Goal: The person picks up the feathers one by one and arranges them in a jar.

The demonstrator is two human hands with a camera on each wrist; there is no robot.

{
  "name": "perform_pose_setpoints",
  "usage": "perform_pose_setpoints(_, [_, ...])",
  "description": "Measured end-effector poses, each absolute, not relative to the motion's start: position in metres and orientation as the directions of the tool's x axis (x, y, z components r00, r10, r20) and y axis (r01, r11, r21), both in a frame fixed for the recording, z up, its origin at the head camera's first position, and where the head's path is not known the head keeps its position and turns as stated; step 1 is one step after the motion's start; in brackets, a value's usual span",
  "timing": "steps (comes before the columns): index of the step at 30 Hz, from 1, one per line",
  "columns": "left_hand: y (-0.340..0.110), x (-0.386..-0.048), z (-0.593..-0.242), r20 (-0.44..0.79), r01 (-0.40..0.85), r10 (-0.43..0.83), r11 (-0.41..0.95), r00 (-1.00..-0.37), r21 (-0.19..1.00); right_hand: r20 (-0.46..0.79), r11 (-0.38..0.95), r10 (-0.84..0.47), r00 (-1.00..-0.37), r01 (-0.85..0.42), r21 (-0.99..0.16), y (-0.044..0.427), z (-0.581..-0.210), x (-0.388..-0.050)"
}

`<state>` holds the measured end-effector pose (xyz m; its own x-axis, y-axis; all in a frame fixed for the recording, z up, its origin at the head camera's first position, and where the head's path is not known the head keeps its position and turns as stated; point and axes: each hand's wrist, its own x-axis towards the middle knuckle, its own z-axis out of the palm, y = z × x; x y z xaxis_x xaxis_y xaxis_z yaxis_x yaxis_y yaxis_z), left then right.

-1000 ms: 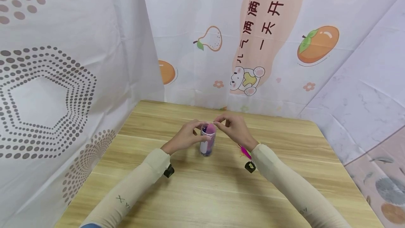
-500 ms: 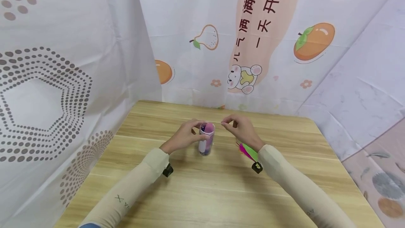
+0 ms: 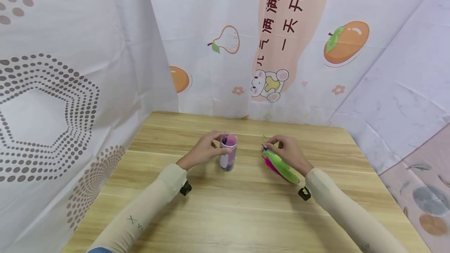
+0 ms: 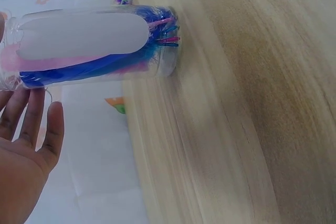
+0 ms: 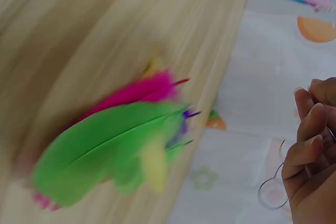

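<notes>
Cream sleeves (image 3: 151, 198) reach in from the near left and near right, each with a black device (image 3: 185, 189) strapped under its wrist. Feathers (image 3: 283, 168) lie in a loose pile on the right of the tabletop (image 3: 218, 218), the green one uppermost and their quills pointing to the far left. Above the quill ends, the right hand (image 3: 289, 153) has its fingers loosely bent, thumb and forefinger near each other; no object shows between them. To its left, a clear jar (image 3: 229, 158) stands upright on the tabletop, and the left hand (image 3: 204, 151) grips it near the mouth, thumb on the near side, fingers behind. From the head, pink and dark blue show at that mouth. Only the left wrist view shows the thin quill tips (image 4: 169, 41) gathered at the jar's base, with a long blue feather (image 4: 79, 72) beneath the white label (image 4: 86, 35). In the right wrist view a gap parts the fingertips from the pile, where magenta, purple and a blurred yellow join the green. Beyond the tabletop's far edge hangs a white cloth (image 3: 200, 30) printed with fruit, lettering and a cartoon animal.
</notes>
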<state>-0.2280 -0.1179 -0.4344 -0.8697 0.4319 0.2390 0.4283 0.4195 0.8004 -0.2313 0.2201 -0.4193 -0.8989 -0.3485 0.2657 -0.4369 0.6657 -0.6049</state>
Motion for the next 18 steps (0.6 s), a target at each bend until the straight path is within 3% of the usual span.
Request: perform_pose_setpoints(18, [-0.119, -0.228, -0.433, 0.231, 0.424, 0.441, 0.409, -0.867, 0.808, 0.196, 0.745, -0.277, -0.941, -0.339, -0.575, 0.283, -0.463, -0.206])
